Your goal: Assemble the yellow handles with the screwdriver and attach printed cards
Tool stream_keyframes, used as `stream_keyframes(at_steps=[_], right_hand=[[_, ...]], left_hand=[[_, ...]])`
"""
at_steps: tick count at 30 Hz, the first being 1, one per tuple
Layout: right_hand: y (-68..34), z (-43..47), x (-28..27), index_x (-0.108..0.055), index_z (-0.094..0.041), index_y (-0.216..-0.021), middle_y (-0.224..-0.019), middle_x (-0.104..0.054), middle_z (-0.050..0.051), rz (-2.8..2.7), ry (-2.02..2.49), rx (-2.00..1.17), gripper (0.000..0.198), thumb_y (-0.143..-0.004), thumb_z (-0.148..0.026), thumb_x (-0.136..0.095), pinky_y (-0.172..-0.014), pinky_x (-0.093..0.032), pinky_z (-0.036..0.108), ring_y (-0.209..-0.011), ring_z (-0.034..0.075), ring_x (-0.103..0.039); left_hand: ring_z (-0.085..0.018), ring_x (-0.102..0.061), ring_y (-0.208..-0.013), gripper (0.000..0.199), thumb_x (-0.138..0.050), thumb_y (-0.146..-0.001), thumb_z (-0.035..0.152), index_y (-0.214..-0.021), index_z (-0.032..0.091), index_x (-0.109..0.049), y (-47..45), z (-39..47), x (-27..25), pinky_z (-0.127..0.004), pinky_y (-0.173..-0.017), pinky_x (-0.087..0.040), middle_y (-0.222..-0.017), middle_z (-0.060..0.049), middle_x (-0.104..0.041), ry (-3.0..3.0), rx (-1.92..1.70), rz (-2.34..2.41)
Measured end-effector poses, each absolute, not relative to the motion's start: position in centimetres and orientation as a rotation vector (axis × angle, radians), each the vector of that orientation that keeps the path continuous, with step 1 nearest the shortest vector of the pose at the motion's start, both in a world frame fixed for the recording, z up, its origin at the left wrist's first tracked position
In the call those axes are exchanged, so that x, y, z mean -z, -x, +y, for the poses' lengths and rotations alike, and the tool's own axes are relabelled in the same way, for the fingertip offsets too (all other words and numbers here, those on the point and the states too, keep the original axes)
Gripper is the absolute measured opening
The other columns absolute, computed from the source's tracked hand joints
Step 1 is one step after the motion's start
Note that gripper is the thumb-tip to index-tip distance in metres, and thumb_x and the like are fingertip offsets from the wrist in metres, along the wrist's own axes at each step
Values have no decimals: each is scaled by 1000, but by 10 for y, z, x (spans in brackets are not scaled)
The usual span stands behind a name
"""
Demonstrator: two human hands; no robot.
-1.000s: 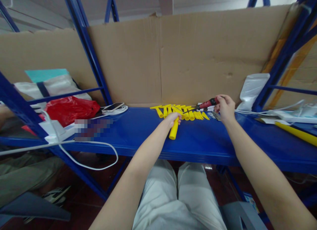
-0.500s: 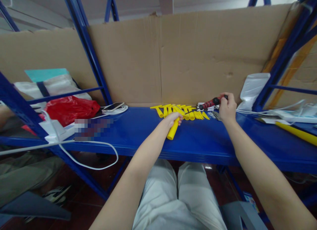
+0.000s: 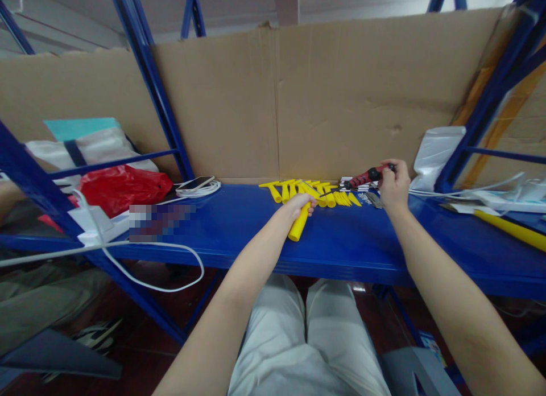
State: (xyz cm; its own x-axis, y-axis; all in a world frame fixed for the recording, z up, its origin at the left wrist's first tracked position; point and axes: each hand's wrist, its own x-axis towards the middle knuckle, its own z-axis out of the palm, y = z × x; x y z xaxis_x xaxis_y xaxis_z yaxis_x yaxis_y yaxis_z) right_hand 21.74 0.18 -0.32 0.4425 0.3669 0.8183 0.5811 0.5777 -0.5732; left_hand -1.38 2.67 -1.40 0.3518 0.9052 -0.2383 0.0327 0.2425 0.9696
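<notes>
My left hand is closed around a yellow tube-shaped handle, whose lower end sticks out toward the shelf's front edge. In my right hand is the end of a screwdriver with a red and black grip. Its thin dark shaft points left, and the tip is close to the upper end of the yellow handle; I cannot tell whether they touch. Behind my left hand several yellow T-shaped pieces lie in a row. Flat yellow pieces and small silvery parts lie right of them.
The blue shelf top is backed by cardboard. At left are a phone on a coiled white cable, a red bag and a looping white cord. A yellow rod and a white pouch are at right.
My right hand has shifted very slightly to the right with the screwdriver. My left hand and the yellow handle are almost where they were.
</notes>
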Motion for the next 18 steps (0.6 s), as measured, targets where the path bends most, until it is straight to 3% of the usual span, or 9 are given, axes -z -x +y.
stream_keyframes(at_steps=[18], right_hand=[[-219,16,4,-50,-23,-83,-72,-54,3,-1100,871,1,30,-78,-51,-58,-54,-47,34,-63,18,-56]], left_hand=[[-5,-33,-35,17,-44,-77,4,-69,19,-42,14,27,14,-18,-40,-28,-46,6,-40,-1152,-812,1066]])
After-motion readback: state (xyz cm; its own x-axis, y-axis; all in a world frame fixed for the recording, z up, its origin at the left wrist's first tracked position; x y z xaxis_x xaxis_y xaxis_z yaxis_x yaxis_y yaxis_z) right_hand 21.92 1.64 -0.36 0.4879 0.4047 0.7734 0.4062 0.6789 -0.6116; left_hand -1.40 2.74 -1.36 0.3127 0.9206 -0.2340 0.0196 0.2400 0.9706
